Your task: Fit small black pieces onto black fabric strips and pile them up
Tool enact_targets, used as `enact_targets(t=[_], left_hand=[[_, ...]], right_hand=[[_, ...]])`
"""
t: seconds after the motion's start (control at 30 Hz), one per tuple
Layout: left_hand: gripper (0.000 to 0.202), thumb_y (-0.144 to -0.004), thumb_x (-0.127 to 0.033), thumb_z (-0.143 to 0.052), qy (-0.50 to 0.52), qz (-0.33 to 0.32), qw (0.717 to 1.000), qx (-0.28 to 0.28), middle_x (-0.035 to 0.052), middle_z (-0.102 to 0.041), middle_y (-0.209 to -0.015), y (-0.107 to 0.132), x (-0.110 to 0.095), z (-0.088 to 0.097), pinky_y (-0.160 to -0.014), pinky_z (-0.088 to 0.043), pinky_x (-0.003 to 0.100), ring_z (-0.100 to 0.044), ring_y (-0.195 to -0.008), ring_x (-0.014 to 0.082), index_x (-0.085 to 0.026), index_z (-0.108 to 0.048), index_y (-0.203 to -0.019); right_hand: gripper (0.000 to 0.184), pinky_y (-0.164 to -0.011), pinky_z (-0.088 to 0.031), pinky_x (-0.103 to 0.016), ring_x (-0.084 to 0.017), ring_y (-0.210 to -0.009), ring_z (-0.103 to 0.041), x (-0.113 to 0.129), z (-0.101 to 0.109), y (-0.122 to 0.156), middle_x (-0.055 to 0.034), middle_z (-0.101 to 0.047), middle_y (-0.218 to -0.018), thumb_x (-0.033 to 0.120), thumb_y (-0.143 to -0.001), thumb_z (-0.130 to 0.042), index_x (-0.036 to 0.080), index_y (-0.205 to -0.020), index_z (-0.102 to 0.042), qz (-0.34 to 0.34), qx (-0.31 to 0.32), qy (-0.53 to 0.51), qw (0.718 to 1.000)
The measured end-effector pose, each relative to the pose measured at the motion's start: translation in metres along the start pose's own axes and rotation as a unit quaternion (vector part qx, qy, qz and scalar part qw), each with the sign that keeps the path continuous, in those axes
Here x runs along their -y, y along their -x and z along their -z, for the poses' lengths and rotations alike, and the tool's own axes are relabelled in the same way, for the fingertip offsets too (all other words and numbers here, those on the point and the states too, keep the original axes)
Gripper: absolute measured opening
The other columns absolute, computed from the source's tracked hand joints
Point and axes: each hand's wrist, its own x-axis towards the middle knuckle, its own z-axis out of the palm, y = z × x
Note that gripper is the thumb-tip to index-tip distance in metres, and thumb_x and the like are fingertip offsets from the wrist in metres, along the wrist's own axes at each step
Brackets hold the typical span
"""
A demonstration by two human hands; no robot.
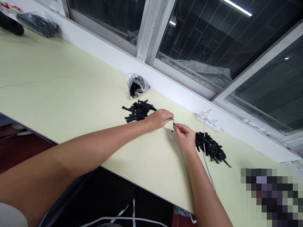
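My left hand (161, 119) and my right hand (184, 135) meet over the table, fingers pinched. Between their fingertips runs a short black fabric strip (173, 122), gripped at both ends. A small dark round piece (172, 131) is just below the strip; I cannot tell whether it lies on the table. Beside my left hand is a loose heap of black fabric strips (139, 110), partly covered by that hand. Another pile of black strips (210, 146) lies to the right of my right hand, with a white cable across it.
Behind the left heap stands a clear plastic bag (138, 84) holding black pieces. A white power strip (208, 122) lies by the wall, its cable (205, 157) running forward. The pale table (71, 94) ends at a front edge before my lap. A wrapped dark bundle (39, 24) sits far left.
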Motion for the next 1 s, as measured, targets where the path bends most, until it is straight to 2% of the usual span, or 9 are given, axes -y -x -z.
enact_targets(t=[0.1,0.2,0.27,0.47,0.77,1.0], left_hand=[[0.017,-0.097,-0.016,-0.047,-0.012,-0.003,1.0,-0.001,0.0064,-0.07,-0.091,0.0,0.002,0.0,-0.082,-0.046,0.031,-0.062,-0.088,0.0186,-0.017,-0.064,-0.092],[0.017,-0.097,-0.016,-0.047,-0.016,-0.004,1.0,0.001,0.0069,-0.07,-0.092,0.0,0.003,0.001,-0.082,-0.046,0.032,-0.063,-0.089,0.0191,-0.017,-0.064,-0.093],[0.017,-0.097,-0.016,-0.047,-0.015,-0.007,1.0,0.004,0.0071,-0.07,-0.091,0.0,0.003,0.001,-0.083,-0.047,0.033,-0.063,-0.089,0.0194,-0.016,-0.064,-0.093],[0.017,-0.096,-0.016,-0.048,-0.019,0.001,0.999,0.026,0.0076,-0.07,-0.091,0.0,0.002,0.0,-0.084,-0.046,0.033,-0.062,-0.089,0.0198,-0.016,-0.065,-0.093],[0.018,-0.097,-0.016,-0.047,-0.023,0.014,0.999,0.047,0.0077,-0.07,-0.091,0.0,0.001,0.002,-0.085,-0.044,0.033,-0.061,-0.088,0.0198,-0.016,-0.064,-0.092],[0.02,-0.097,-0.016,-0.046,-0.02,0.008,0.999,0.045,0.0076,-0.07,-0.089,0.0,0.001,0.001,-0.084,-0.043,0.032,-0.062,-0.086,0.0192,-0.015,-0.065,-0.091]], right_hand=[[0.028,-0.072,-0.051,-0.033,-0.018,-0.071,-0.064,-0.007,0.003,-0.001,-0.007,-0.074,-0.092,0.04,-0.083,-0.06,0.02,-0.093,-0.076,0.01,0.019,0.087,0.996],[0.025,-0.077,-0.048,-0.034,-0.019,-0.073,-0.062,-0.016,0.005,-0.003,-0.0063,-0.074,-0.093,0.035,-0.084,-0.057,0.021,-0.09,-0.077,0.03,0.073,0.206,0.975],[0.025,-0.078,-0.047,-0.033,-0.019,-0.074,-0.061,-0.022,0.006,-0.004,-0.0061,-0.073,-0.092,0.033,-0.085,-0.055,0.022,-0.089,-0.077,0.038,0.102,0.249,0.962],[0.022,-0.072,-0.045,-0.032,-0.02,-0.071,-0.061,-0.028,0.004,-0.009,-0.0052,-0.072,-0.085,0.029,-0.085,-0.054,0.024,-0.087,-0.076,0.041,0.115,0.276,0.953],[0.02,-0.07,-0.041,-0.031,-0.021,-0.075,-0.062,-0.019,0.001,-0.011,-0.0073,-0.07,-0.08,0.027,-0.087,-0.056,0.023,-0.077,-0.073,0.091,0.11,0.351,0.926],[0.016,-0.067,-0.04,-0.031,-0.022,-0.075,-0.062,-0.017,-0.001,-0.016,-0.0083,-0.071,-0.082,0.026,-0.085,-0.056,0.021,-0.078,-0.069,0.024,0.129,0.344,0.93]])
